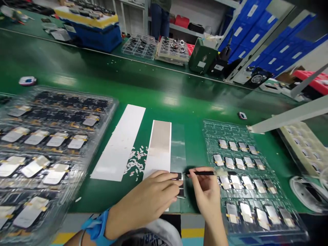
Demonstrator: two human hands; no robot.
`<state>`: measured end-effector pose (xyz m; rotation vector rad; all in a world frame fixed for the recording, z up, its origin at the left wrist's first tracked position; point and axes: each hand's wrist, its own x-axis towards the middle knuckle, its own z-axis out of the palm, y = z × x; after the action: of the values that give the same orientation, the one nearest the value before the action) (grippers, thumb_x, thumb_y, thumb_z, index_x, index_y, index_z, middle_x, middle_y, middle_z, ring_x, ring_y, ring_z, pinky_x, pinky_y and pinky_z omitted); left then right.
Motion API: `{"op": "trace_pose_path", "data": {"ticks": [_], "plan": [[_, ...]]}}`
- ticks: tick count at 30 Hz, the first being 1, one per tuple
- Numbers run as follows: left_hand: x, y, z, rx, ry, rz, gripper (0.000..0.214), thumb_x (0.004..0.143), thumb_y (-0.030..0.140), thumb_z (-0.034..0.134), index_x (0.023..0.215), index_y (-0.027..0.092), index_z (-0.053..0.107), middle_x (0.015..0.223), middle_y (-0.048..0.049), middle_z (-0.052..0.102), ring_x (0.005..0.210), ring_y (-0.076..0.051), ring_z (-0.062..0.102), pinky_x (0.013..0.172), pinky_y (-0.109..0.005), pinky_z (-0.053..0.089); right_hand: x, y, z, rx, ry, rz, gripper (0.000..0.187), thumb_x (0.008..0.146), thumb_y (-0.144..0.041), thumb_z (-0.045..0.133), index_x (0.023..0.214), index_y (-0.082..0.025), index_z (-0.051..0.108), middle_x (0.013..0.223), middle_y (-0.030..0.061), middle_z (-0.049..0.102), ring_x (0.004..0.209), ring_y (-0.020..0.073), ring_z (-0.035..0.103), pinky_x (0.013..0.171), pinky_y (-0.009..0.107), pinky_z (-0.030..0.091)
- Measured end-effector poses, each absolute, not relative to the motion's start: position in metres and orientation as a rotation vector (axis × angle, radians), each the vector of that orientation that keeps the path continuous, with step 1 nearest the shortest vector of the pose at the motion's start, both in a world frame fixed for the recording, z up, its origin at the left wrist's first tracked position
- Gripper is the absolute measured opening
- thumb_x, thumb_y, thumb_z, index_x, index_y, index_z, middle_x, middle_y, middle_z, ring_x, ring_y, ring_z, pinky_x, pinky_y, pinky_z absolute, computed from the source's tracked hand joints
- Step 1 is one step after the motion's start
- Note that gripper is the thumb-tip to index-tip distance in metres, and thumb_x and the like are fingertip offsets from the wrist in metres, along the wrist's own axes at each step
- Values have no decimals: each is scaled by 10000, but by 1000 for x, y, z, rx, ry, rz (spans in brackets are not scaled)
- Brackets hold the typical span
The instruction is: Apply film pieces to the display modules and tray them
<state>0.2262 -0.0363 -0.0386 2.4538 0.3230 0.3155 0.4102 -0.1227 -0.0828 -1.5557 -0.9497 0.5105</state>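
My left hand [156,191] lies over a small dark panel with silvery edges [181,191] at the front of the bench, fingers bent together and holding it down. Most of that panel is hidden under the fingers. In my right hand [206,188], thin black tweezers [205,173] are pinched between thumb and fingers, their tip pointing left at the panel's upper right corner. Behind the left hand lies a white strip with a beige-grey band [160,136], beside a clear film [178,143]. Further left are another white strip [120,143] and scattered small white bits [135,162].
A clear tray of silvery and dark panels [99,136] stands at left. On the right, another clear tray [210,136] bears rows of small silvery panels. A white post [287,119] crosses at right. A person [160,18] stands beyond the bench.
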Motion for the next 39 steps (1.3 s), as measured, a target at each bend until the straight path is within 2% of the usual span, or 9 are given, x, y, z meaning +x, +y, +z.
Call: {"op": "trace_pose_path", "data": {"ticks": [13,20,22,24,27,30,33,35,39], "plan": [[230,-37,-50,2457,344,303,108,1027,192,494,1091,176,580,1255,-33,678,1293,-197,528,1182,-428,338,409,-126,-86,-1570,-948,536,116,900,-223,671,992,-226,602,966,23,631,843,144,699,757,267,593],[229,-38,-51,2433,368,266,182,1038,201,470,1202,174,544,1264,-47,664,1300,-197,513,1208,-412,284,411,-123,-83,-1580,-877,540,132,884,-246,699,966,-217,600,890,13,662,756,122,702,698,221,582],[229,-38,-49,2405,361,281,157,1034,188,475,1175,178,541,1252,-52,661,1288,-205,514,1195,-415,290,415,-125,-82,-1543,-823,546,159,867,-245,725,956,-213,597,860,13,692,717,113,706,681,205,582],[227,-38,-47,2335,385,330,87,1031,177,471,1078,192,543,1238,-52,643,1240,-212,528,1128,-408,356,416,-127,-80,-1468,-704,558,194,847,-252,753,948,-208,593,842,14,719,673,104,711,674,197,589],[222,-39,-47,2190,520,517,96,1027,164,452,947,202,490,1089,-48,611,1045,-204,562,908,-365,454,409,-128,-72,-1333,-475,669,248,822,-280,784,950,-206,585,812,19,745,673,143,746,680,235,617],[218,-39,-50,2063,643,725,120,1017,153,453,912,213,445,890,-6,546,844,-168,537,755,-308,437,392,-125,-61,-1209,-395,848,242,831,-291,777,939,-209,578,786,25,754,744,209,771,699,307,645],[217,-38,-53,2004,747,813,153,1006,162,473,872,219,427,799,23,493,718,-141,500,646,-260,401,375,-119,-50,-1150,-413,881,190,869,-284,737,936,-221,571,788,11,747,795,217,773,715,313,650],[217,-37,-53,2042,813,811,160,997,175,490,856,220,427,776,28,498,690,-142,502,627,-259,395,366,-116,-45,-1150,-471,828,156,896,-264,703,950,-231,561,810,4,737,836,215,770,718,299,650],[217,-34,-48,2147,845,645,82,996,181,461,922,213,478,873,-15,599,797,-186,584,685,-296,432,355,-108,-38,-1149,-681,679,111,939,-172,623,976,-242,545,867,2,702,842,183,762,735,294,648]]}}
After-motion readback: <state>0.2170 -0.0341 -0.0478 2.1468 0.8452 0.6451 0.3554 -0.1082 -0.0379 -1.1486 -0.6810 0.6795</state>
